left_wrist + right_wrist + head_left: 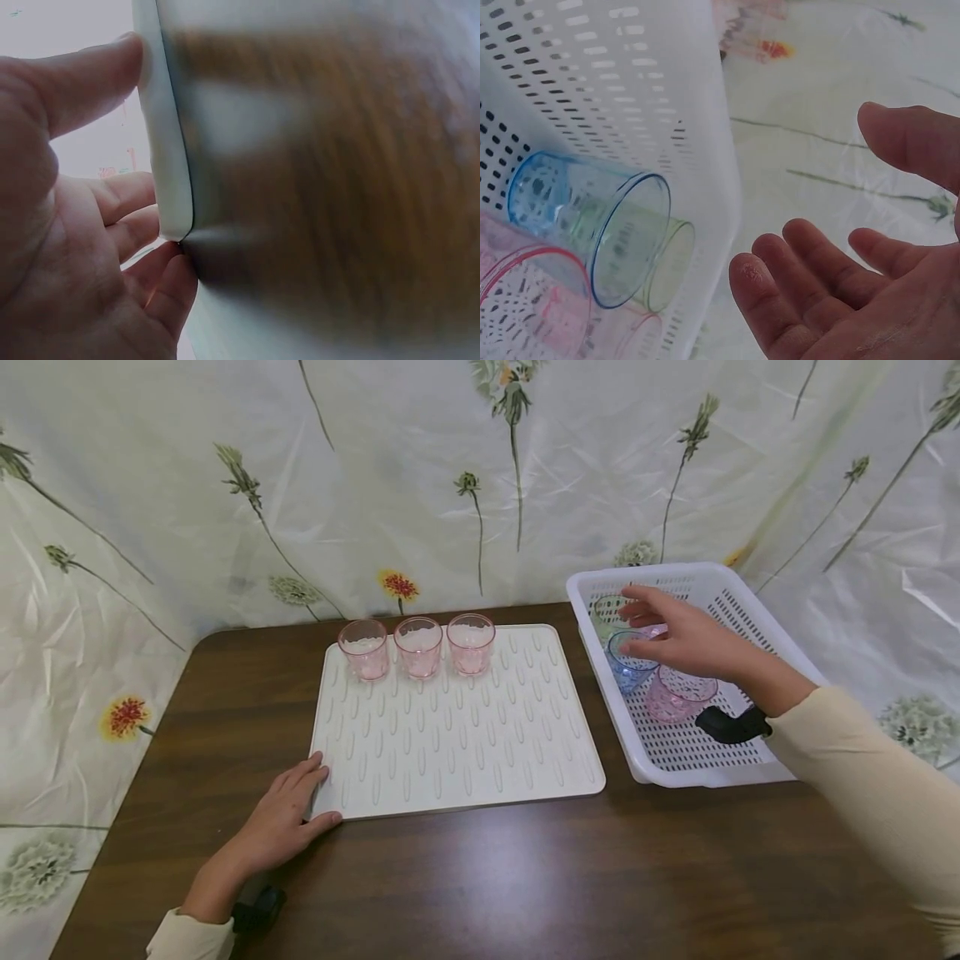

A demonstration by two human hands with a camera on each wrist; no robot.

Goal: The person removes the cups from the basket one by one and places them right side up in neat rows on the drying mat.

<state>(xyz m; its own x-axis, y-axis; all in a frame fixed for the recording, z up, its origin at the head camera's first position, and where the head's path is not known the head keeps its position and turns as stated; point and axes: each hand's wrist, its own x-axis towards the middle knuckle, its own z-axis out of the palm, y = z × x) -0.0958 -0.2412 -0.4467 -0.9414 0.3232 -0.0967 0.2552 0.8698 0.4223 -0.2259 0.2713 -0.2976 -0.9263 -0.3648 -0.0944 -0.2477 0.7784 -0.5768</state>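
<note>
Your right hand [684, 631], grip loose and empty, overlaps blue glass [581, 206] only in head view; left hand [279, 818], relaxed, touches white mat [457, 731].

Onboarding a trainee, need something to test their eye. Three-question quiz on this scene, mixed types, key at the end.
1. Count: how many pink tumblers stand on the white ridged mat?
2. Fill in: in the right wrist view, the green tumbler is seen partly behind the ____ tumbler.
3. True or false: the left grip is over the white basket.

Key:
1. Three, side by side along the far edge.
2. Blue tumbler.
3. False. The right grip is over it, holding nothing; the left grip touches the mat's near left corner.
</note>
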